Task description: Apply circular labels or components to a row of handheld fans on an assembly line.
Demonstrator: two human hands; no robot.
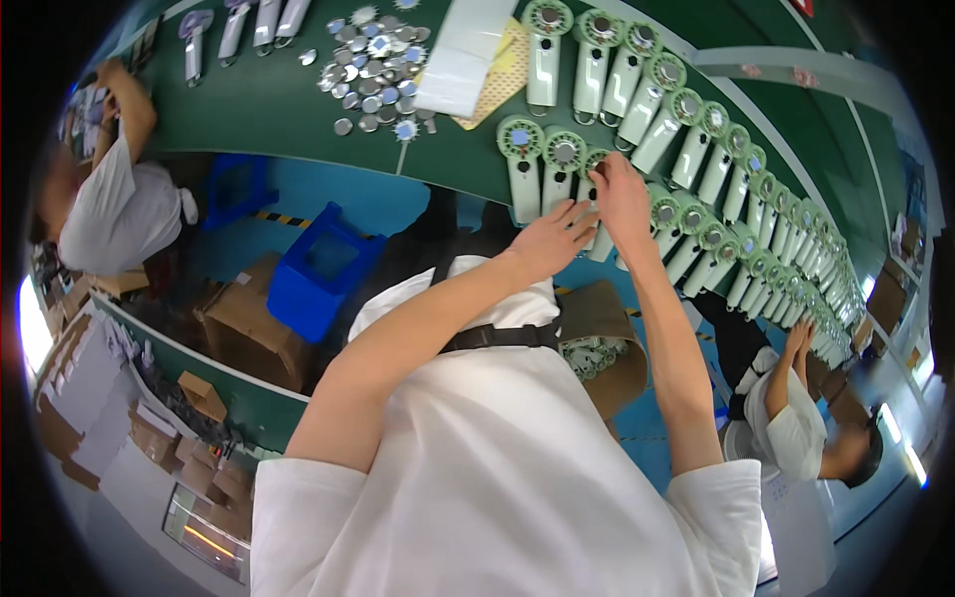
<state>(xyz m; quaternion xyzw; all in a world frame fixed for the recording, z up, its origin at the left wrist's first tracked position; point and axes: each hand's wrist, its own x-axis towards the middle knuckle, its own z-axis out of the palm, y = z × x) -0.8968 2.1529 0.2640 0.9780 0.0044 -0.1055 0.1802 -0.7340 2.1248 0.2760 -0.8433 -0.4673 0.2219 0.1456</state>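
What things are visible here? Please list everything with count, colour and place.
Worktable: one, dark green, across top.
Fans: too many to count, pale green, centre to right.
Other fans: at least four, lilac, upper left.
Metal discs: dozens, silver, top centre.
Flat sheets: at least two, white over yellow, beside discs.
Stools: two, blue, left of centre.
Open carton: one, brown, below fans, green pieces inside.
Other cartons: several, brown, mostly left.
Workers: two, white shirts, far left and right.
Shirt: one, white, lower centre.
Left hand: one, bare, by front fans.
Right hand: one, bare, at a front fan.
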